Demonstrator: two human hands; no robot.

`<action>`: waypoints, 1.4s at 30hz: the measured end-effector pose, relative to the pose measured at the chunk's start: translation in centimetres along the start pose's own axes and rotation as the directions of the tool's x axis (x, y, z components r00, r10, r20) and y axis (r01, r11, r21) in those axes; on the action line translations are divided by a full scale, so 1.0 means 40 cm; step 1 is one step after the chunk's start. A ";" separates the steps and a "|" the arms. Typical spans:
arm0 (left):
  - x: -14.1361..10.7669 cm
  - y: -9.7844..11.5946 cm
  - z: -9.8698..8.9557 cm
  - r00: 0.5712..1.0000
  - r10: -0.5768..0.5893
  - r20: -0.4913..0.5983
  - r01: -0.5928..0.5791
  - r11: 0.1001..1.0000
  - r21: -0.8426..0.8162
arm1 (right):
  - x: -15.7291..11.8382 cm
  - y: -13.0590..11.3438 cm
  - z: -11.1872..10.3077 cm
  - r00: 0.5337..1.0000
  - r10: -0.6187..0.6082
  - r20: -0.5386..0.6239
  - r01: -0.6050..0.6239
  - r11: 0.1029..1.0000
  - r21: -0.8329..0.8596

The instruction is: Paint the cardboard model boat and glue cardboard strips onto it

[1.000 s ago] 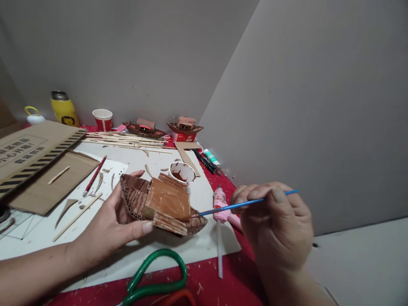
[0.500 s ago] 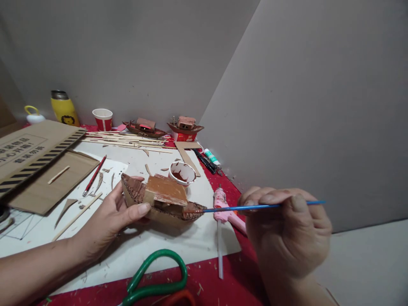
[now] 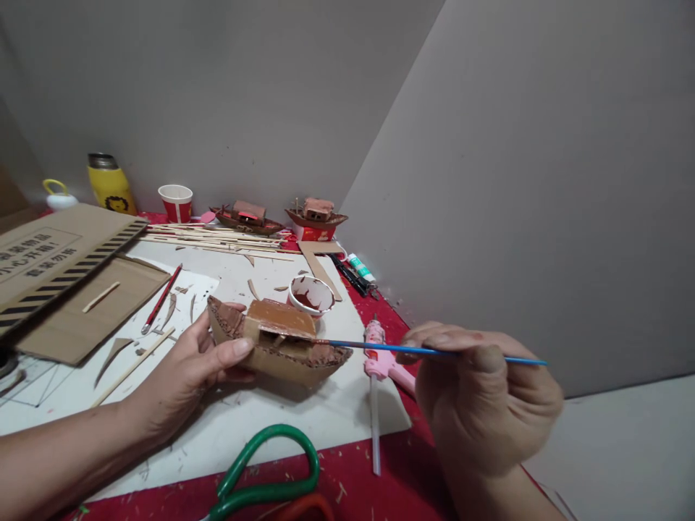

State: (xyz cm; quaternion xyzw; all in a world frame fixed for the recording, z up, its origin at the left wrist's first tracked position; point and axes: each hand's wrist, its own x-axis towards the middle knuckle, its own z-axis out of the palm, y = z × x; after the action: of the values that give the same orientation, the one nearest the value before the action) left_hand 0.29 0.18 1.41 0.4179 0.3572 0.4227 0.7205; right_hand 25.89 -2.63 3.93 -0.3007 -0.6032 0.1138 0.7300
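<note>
My left hand [image 3: 190, 373] grips a small cardboard boat [image 3: 293, 365] by its left end, thumb on the near side and fingers behind. The boat has a brown-painted roof and brown paint on both ends, while its near side is bare cardboard. A thin blue paintbrush [image 3: 391, 348] is pinched in my right hand [image 3: 483, 391], off to the right. The brush tip meets the boat near the right edge of the roof. Just behind the boat stands a white cup [image 3: 311, 295] with brown paint inside.
Green-handled scissors [image 3: 266, 494] lie at the near edge, and a pink glue gun [image 3: 380, 351] lies right of the boat. Two finished-looking boats [image 3: 250, 217], wooden sticks [image 3: 217, 239], a red cup [image 3: 177, 205] and a yellow bottle [image 3: 111, 188] stand behind. Cardboard [image 3: 65, 253] covers the left.
The brush tip has moved up and left from the boat's right end to the roof's edge. The boat has tilted, showing more of its near side.
</note>
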 end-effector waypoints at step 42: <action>-0.001 0.013 -0.003 0.997 -0.062 -0.044 0.062 0.998 -0.012 | 0.035 0.064 -0.009 0.985 0.114 -0.132 -0.147 0.950 -0.276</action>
State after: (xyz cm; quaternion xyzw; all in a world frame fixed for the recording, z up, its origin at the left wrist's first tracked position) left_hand 0.00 0.33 1.83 0.3933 0.3837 0.4111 0.7274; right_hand 27.08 0.05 3.56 -0.4478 -0.5493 0.0564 0.7033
